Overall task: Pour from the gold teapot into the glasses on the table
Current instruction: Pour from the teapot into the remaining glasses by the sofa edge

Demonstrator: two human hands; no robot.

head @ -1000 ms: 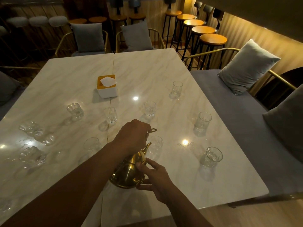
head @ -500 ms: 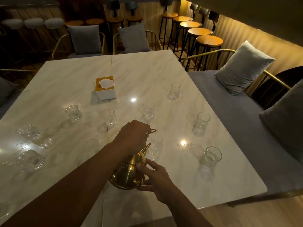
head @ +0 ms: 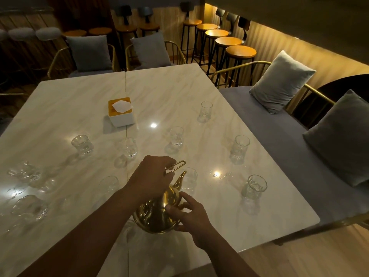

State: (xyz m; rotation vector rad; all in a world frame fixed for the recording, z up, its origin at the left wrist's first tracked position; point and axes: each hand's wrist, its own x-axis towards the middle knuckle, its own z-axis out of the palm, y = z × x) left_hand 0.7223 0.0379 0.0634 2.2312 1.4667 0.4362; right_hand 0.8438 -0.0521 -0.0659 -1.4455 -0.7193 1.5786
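- Teapot (head: 157, 214): one, tilted over the table (head: 199, 86). Left hand (head: 151, 176) is curled round its handle (head: 177, 165); right hand (head: 189, 214) cups its belly.
- Spout (head: 182, 176) points at the glass (head: 189, 178) just beyond the grip; we see no stream.
- Fill levels: cannot tell. We judge most glasses remain.
- Count: at least ten glasses, those far left of the grip blurred; one tissue box (head: 121, 111).

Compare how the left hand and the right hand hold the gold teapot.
The left hand grips the looped handle on top of the gold teapot; the right hand cups its round belly from the side. The left hand's fingers are curled tight, while the right hand's are spread. The left hand sits higher; the right hand is lower, nearer the camera. Both hold the teapot, its spout pointing toward a glass.
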